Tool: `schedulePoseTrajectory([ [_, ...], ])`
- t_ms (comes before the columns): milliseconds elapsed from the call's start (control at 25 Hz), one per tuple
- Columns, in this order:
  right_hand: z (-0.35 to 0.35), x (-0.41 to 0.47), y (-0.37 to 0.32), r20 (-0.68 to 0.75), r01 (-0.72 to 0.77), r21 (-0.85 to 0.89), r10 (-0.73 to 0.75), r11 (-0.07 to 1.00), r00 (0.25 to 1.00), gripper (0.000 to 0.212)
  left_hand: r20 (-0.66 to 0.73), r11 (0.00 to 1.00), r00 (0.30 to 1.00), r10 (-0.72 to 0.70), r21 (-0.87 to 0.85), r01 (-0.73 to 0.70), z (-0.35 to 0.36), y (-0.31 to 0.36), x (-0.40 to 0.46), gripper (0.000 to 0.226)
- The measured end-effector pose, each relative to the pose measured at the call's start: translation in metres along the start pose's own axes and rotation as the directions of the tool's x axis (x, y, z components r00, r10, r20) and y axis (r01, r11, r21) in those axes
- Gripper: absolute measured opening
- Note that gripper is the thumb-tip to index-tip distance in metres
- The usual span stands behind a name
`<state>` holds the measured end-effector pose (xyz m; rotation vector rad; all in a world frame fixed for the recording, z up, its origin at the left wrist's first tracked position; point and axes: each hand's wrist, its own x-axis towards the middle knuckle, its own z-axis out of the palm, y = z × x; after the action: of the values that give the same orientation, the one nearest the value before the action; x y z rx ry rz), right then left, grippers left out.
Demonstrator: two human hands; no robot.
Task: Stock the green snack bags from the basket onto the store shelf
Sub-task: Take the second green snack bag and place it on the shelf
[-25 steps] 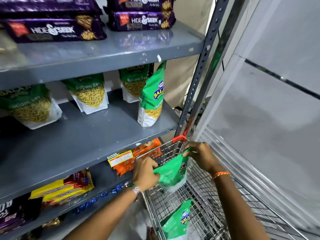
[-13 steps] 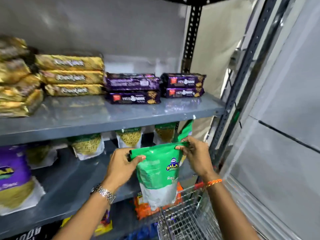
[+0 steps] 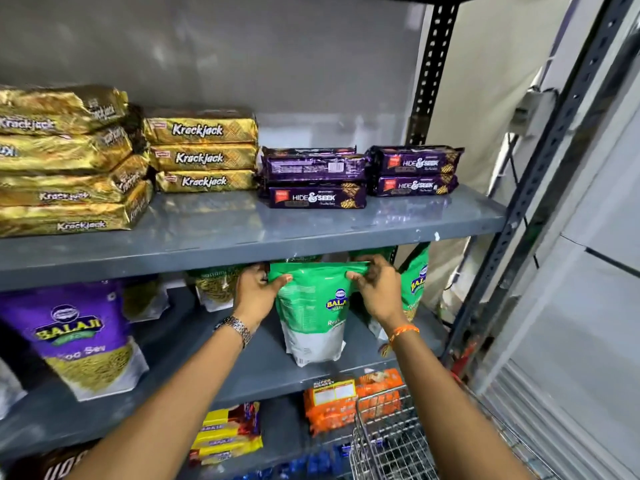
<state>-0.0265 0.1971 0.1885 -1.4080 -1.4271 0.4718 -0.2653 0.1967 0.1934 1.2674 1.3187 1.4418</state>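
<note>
A green and white snack bag (image 3: 313, 313) stands upright on the middle grey shelf (image 3: 207, 379), near its front edge. My left hand (image 3: 258, 292) pinches the bag's top left corner and my right hand (image 3: 375, 289) pinches its top right corner. Behind it, other green bags (image 3: 414, 282) stand along the back and right of the same shelf; one more (image 3: 216, 287) is partly hidden by my left hand. The wire basket (image 3: 391, 441) shows at the bottom right; its contents are out of view.
The upper shelf (image 3: 242, 233) hangs just above the bag and carries gold Krackjack packs (image 3: 204, 155) and purple Hide & Seek packs (image 3: 313, 178). A purple Balaji bag (image 3: 86, 341) stands left on the middle shelf. Orange packs (image 3: 349, 403) and yellow packs (image 3: 225, 431) lie below. A slotted upright (image 3: 512, 216) stands right.
Both hands lifted the green bag out of the basket, carried it up and forward, and now it rests on the middle shelf under the upper shelf's edge. The view tilted upward.
</note>
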Motion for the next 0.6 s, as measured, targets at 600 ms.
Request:
schedulePoseTrajectory([
  [600,0.039,-0.036,0.090,0.574,-0.333,0.167,0.183,0.928,0.798,0.080,-0.113,0.832,0.830,-0.546,0.042,0.553,0.067,-0.107,-0.053,0.056],
])
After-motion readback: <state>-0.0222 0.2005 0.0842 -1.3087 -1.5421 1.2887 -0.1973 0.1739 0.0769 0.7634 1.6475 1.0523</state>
